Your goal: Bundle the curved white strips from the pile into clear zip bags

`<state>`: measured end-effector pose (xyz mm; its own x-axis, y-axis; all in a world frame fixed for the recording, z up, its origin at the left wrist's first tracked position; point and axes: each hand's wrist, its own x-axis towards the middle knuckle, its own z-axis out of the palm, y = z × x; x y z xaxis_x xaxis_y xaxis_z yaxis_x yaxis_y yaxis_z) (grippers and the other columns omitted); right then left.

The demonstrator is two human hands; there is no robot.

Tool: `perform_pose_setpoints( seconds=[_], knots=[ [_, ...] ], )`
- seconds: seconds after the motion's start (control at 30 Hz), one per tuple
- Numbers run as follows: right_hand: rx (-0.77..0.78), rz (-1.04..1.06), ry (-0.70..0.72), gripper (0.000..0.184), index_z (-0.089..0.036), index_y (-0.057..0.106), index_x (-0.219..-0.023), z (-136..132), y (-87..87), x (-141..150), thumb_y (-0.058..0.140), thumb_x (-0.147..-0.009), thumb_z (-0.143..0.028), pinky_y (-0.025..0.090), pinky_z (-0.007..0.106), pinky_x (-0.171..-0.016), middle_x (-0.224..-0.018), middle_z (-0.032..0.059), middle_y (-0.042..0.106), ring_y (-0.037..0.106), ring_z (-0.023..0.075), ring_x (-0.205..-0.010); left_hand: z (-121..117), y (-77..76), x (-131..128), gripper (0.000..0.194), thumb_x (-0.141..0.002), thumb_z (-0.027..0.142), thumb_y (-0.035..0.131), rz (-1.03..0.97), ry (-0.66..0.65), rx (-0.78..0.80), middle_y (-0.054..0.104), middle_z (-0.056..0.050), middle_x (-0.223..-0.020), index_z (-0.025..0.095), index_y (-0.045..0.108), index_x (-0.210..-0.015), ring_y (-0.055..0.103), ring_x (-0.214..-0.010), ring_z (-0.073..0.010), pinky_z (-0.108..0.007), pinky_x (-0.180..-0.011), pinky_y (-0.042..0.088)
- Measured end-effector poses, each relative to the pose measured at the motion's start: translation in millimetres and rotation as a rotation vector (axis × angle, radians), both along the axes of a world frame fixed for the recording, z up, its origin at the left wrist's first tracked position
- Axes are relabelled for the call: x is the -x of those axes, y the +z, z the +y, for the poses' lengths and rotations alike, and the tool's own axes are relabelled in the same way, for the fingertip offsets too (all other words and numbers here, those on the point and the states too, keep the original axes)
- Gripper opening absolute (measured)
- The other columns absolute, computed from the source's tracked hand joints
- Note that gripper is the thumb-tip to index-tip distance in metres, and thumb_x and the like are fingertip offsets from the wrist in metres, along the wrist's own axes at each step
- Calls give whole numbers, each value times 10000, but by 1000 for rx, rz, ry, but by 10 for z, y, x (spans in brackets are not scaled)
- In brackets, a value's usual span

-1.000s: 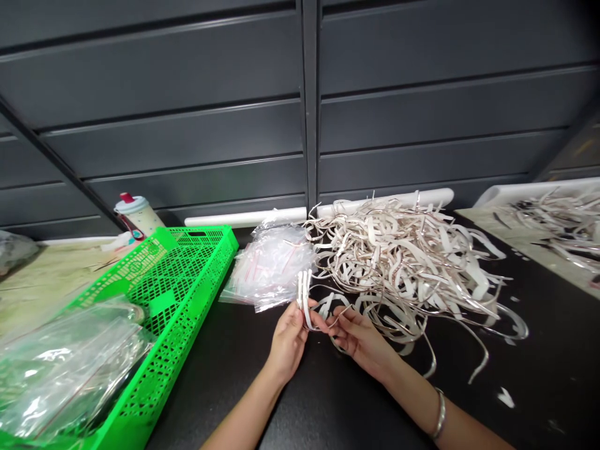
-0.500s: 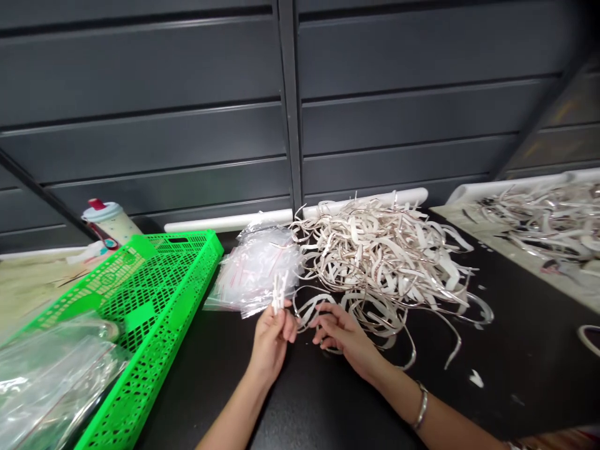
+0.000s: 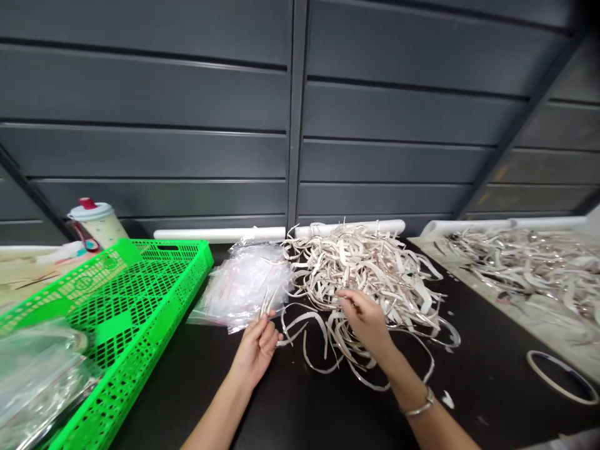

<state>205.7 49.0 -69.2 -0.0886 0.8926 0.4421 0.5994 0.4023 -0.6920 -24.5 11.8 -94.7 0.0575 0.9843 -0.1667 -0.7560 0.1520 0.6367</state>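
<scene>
My left hand (image 3: pixel 257 347) is closed on a few narrow white strips (image 3: pixel 267 304), whose ends stick up above its fingertips. These ends stand in front of a stack of clear plastic zip bags (image 3: pixel 246 281). My right hand (image 3: pixel 368 322) reaches over the near side of a tangled pile of white and silvery strips (image 3: pixel 375 269). Its fingers are bent and slightly apart, and I see nothing held between them. Several curved loose strips (image 3: pixel 319 337) lie on the black table between my two hands.
A green mesh crate (image 3: pixel 154 312) at left holds filled clear bags (image 3: pixel 42 381). Behind it stands a lidded cup (image 3: pixel 98 225). White rolls (image 3: pixel 220 235) lie along the dark panelled wall. More strips (image 3: pixel 529 262) and a pale ring (image 3: pixel 560 375) are at right.
My right hand has moved away from my left, forward and right onto the strip pile. My left hand still grips its strips, now tilted to the right. The camera view has shifted a little.
</scene>
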Motion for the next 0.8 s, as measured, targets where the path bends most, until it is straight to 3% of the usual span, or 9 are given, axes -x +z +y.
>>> perform_pose_setpoints(
  seconds=[0.1,0.27,0.37,0.57,0.67,0.8],
  knots=[
    [153,-216,-85,295,-157,646,-985,293,69,-185,415,-851,-285,439,315,-748,-951,95,669,606,216,-826,0,-11,-13,295,-635,308,795,-13,-18,-1,316,132,-364,114,666,-816,271,-329,2,-210,-590,487],
    [288,-348,47,159,-146,663,-683,627,51,-173,555,-751,-241,385,271,-599,-589,29,612,564,183,-598,0,-45,-10,304,-654,300,778,-56,-21,-11,324,121,-385,99,681,-860,283,-352,-9,-228,-602,487],
    [279,-350,112,131,-151,635,-674,672,160,-62,599,-734,-262,337,241,-552,-548,-18,538,510,148,-563,1,-54,19,239,-732,273,694,-120,-45,6,355,97,-401,83,690,-877,309,-366,-27,-264,-651,495],
    [197,-158,340,197,-178,583,-854,391,622,133,499,-866,-356,359,228,-545,-713,-9,558,497,128,-611,9,-40,38,260,-849,193,478,-191,-42,53,404,53,-440,68,693,-926,365,-404,-67,-297,-689,484],
    [147,-149,437,174,-180,572,-792,169,736,238,495,-884,-306,374,231,-584,-785,6,564,508,135,-679,12,-50,3,196,-807,165,564,-155,-11,76,433,54,-460,77,694,-925,395,-422,-66,-293,-690,479],
    [51,-332,505,171,-169,560,-673,2,705,368,600,-827,-229,342,217,-595,-715,-17,538,495,121,-667,-7,-38,-46,250,-694,218,729,-52,54,0,528,24,-509,100,697,-911,493,-483,-93,-261,-615,462]
  ],
)
